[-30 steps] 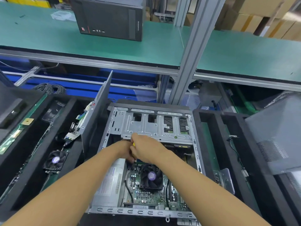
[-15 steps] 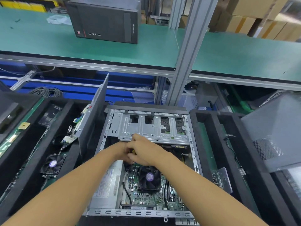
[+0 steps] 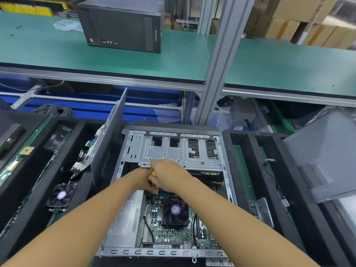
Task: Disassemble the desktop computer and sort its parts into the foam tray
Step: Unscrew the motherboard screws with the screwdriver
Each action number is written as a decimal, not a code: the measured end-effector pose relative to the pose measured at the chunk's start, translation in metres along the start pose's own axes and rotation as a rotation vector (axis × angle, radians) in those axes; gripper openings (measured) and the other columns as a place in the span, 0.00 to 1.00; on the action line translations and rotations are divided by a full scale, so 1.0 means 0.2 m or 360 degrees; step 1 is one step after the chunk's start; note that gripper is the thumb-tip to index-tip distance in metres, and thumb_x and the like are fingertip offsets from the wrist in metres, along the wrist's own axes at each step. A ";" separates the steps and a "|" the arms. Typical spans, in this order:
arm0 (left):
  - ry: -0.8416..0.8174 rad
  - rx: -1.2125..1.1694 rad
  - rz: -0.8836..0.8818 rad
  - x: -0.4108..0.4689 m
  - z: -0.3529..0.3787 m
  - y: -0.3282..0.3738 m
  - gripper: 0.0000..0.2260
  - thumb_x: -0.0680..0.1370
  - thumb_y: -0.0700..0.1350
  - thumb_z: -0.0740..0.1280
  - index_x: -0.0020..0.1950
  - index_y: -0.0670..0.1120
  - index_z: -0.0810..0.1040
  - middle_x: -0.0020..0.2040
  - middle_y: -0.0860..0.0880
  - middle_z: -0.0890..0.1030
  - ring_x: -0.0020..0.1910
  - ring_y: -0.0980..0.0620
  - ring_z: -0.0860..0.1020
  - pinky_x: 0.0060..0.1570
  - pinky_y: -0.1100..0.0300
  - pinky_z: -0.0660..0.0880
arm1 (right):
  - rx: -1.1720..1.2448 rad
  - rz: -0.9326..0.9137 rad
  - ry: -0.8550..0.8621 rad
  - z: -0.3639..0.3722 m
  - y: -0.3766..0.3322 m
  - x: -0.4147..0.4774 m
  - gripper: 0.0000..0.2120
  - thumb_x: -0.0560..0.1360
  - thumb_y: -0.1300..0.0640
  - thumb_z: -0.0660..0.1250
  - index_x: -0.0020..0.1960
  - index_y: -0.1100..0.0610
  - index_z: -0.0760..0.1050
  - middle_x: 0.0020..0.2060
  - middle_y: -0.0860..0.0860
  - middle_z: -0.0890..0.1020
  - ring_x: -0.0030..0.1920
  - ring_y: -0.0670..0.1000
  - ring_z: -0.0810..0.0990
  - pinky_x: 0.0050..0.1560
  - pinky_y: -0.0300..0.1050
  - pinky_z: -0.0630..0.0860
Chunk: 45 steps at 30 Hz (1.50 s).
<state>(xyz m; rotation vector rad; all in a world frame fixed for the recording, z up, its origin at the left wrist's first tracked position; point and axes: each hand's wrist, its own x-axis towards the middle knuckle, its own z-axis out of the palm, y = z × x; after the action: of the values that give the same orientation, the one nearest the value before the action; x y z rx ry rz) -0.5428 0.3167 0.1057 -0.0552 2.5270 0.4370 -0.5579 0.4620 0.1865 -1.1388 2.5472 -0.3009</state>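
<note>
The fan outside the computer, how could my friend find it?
Start at the open computer case in the middle, then look to the black foam tray on its left. The loose fan lies near the tray's front; the other fan sits on the motherboard.

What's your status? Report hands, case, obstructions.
Right hand grips yellow tool, left hand beside it, grip unclear. Case open, cooler fan mounted. Drive cage tight against hands.

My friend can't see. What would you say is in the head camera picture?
A person's left hand and right hand meet inside an open desktop computer, below its metal drive cage; the right hand seems to grip a yellow thing. Black foam trays flank the case, one holding a loose fan.
</note>
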 end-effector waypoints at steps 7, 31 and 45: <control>-0.0004 -0.0006 0.0026 -0.01 0.00 0.00 0.17 0.72 0.50 0.75 0.58 0.47 0.80 0.56 0.49 0.82 0.57 0.49 0.78 0.55 0.59 0.73 | 0.0021 -0.0029 -0.0011 -0.01 0.02 0.00 0.12 0.79 0.54 0.64 0.59 0.60 0.71 0.52 0.60 0.78 0.50 0.61 0.77 0.48 0.55 0.77; 0.0007 0.0011 0.0057 0.00 0.00 0.00 0.15 0.73 0.51 0.74 0.58 0.48 0.80 0.55 0.50 0.82 0.56 0.50 0.78 0.55 0.58 0.73 | 0.0070 -0.0017 -0.0038 -0.02 0.01 0.00 0.10 0.80 0.54 0.65 0.56 0.60 0.71 0.51 0.59 0.77 0.50 0.61 0.76 0.49 0.56 0.76; -0.0003 -0.0012 0.0066 0.00 -0.01 0.00 0.11 0.72 0.49 0.74 0.53 0.49 0.82 0.50 0.52 0.83 0.52 0.51 0.79 0.52 0.58 0.74 | 0.0071 -0.0019 -0.0032 -0.01 0.03 0.01 0.11 0.80 0.53 0.65 0.56 0.59 0.71 0.50 0.59 0.78 0.48 0.60 0.77 0.45 0.53 0.74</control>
<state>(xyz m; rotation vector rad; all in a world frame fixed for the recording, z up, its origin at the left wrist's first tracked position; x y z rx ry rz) -0.5436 0.3153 0.1066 -0.0056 2.5287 0.4629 -0.5644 0.4637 0.1865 -1.1352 2.5044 -0.3462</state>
